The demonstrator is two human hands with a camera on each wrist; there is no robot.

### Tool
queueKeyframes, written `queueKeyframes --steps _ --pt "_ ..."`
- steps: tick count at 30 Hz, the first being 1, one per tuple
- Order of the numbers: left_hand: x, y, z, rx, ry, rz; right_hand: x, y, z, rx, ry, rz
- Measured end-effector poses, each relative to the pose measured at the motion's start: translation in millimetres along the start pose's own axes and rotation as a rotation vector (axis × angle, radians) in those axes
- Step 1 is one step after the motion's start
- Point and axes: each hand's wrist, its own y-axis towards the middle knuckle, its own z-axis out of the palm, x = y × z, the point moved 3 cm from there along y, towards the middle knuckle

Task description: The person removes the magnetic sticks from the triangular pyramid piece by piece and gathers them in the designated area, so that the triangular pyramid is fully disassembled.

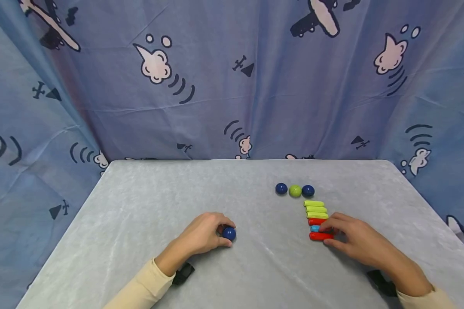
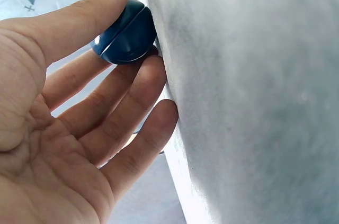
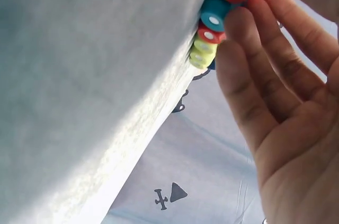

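My left hand pinches a dark blue ball between thumb and fingertips at the table's middle. A groove runs across this ball in the left wrist view. My right hand holds the near red stick at its right end, thumb on the near side and fingers on the far side. Beyond it, side by side in a column, lie a blue stick, partly hidden by the fingers, another red stick and several yellow-green sticks. The sticks' ends show white spots in the right wrist view.
Past the sticks, a green ball sits between two dark blue balls, the left one and the right one. A pale cloth covers the table. Behind it hangs a blue patterned curtain.
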Motion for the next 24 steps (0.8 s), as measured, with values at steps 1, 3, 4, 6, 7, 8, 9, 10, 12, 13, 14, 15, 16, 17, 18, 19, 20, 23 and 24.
queueKeyframes --steps 1,3,4,6,7,8,9,10,12,13,14,15,16,17,18,19,20,23,24 --pt "0.4 -0.3 -0.1 0.003 -0.001 -0.003 -0.3 0.2 0.3 0.001 0.003 -0.003" --pt "0.9 -0.6 -0.4 0.008 -0.002 -0.005 -0.9 0.5 0.3 0.004 0.005 -0.003" --pt "1.1 -0.7 -0.4 0.011 -0.003 -0.007 -1.2 0.5 0.1 0.007 0.003 -0.003" --pt "1.3 -0.9 -0.7 0.011 -0.005 -0.008 -1.8 0.7 -0.1 0.007 0.003 -0.007" --pt "1.3 -0.9 -0.9 0.011 -0.005 -0.008 -2.0 0.9 -0.1 0.01 0.002 -0.01" --pt "1.5 -0.9 -1.0 0.012 -0.005 -0.007 -2.3 1.0 0.0 0.01 0.0 -0.012" --pt "1.6 -0.7 -1.1 0.013 -0.005 -0.007 -2.6 1.2 0.1 0.009 -0.001 -0.015" --pt "1.4 -0.5 -1.2 0.013 -0.005 -0.008 -3.0 1.3 -0.2 0.01 -0.004 -0.017" --pt "1.1 0.4 -1.4 0.012 -0.004 -0.005 -3.8 1.6 -0.7 0.012 -0.006 -0.018" --pt "0.8 0.9 -1.4 0.012 -0.004 -0.003 -4.0 1.8 -0.9 0.015 -0.007 -0.016" --pt "0.4 1.3 -1.6 0.012 -0.003 -0.002 -4.2 1.8 -1.0 0.014 -0.007 -0.015" --pt "0.0 1.8 -1.7 0.009 -0.002 0.002 -4.4 1.9 -0.9 0.019 -0.006 -0.012" --pt "-0.2 2.1 -1.5 0.008 -0.001 0.004 -4.5 2.0 -0.8 0.024 -0.004 -0.009" --pt "-0.8 2.4 -1.4 0.007 0.0 0.007 -4.7 2.0 -0.6 0.025 -0.002 -0.008" --pt "-1.2 2.5 -1.3 0.007 0.002 0.008 -4.8 2.0 -0.4 0.026 0.0 -0.007" --pt "-1.8 2.5 -1.2 0.008 0.004 0.007 -4.9 2.0 -0.1 0.026 0.003 -0.006" --pt "-2.5 2.3 -1.3 0.008 0.005 0.008 -5.1 2.0 0.2 0.025 0.008 -0.007" --pt "-4.1 2.7 -1.1 0.015 0.014 0.002 -5.6 2.4 0.9 0.021 0.021 -0.007" --pt "-4.4 3.2 -1.3 0.02 0.016 -0.003 -5.8 2.6 1.1 0.02 0.024 -0.007"
